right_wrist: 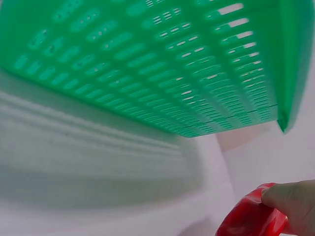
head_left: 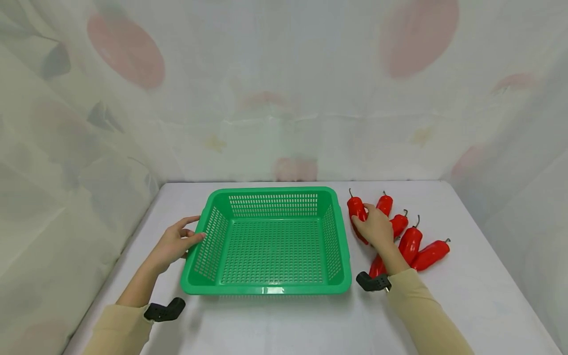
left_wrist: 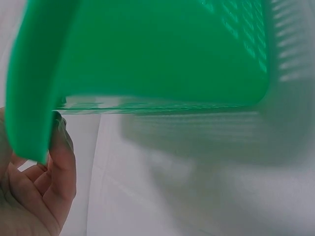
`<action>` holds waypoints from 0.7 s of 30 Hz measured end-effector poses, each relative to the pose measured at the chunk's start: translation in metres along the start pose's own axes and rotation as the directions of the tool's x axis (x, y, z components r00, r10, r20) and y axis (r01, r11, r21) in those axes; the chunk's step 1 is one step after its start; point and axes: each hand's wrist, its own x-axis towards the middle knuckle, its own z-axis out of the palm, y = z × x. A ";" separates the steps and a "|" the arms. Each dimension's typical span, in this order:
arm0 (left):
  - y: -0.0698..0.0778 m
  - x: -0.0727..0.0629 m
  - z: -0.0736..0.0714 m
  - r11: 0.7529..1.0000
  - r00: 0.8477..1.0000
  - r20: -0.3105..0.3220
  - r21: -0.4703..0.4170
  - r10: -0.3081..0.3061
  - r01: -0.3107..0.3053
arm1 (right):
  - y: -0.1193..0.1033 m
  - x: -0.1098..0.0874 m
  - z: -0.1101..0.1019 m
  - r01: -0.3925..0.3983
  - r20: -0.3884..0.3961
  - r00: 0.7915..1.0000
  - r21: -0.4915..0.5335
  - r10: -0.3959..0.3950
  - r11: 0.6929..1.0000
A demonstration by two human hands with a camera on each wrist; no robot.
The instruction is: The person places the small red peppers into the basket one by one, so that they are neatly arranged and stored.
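One red pepper, pinched by the right hand, lies lengthwise right of the green basket, whose left rim the left hand grips.

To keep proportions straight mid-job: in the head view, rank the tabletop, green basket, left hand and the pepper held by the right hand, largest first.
1. White tabletop
2. Green basket
3. Left hand
4. Held pepper, partly covered by the right hand
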 end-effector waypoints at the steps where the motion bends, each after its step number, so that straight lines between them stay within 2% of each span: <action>1: 0.000 0.000 0.000 1.000 1.000 0.000 0.000 0.000 0.000 | -0.001 0.000 -0.002 0.006 -0.003 1.000 0.003 -0.006 1.000; 14: -0.001 0.000 0.000 1.000 1.000 0.003 -0.011 -0.005 0.005 | -0.025 0.002 -0.036 0.078 -0.042 0.996 0.009 -0.078 0.997; 21: -0.001 0.002 0.000 1.000 1.000 0.006 -0.008 -0.003 0.003 | -0.034 0.004 -0.047 0.100 -0.070 0.993 0.021 -0.098 0.995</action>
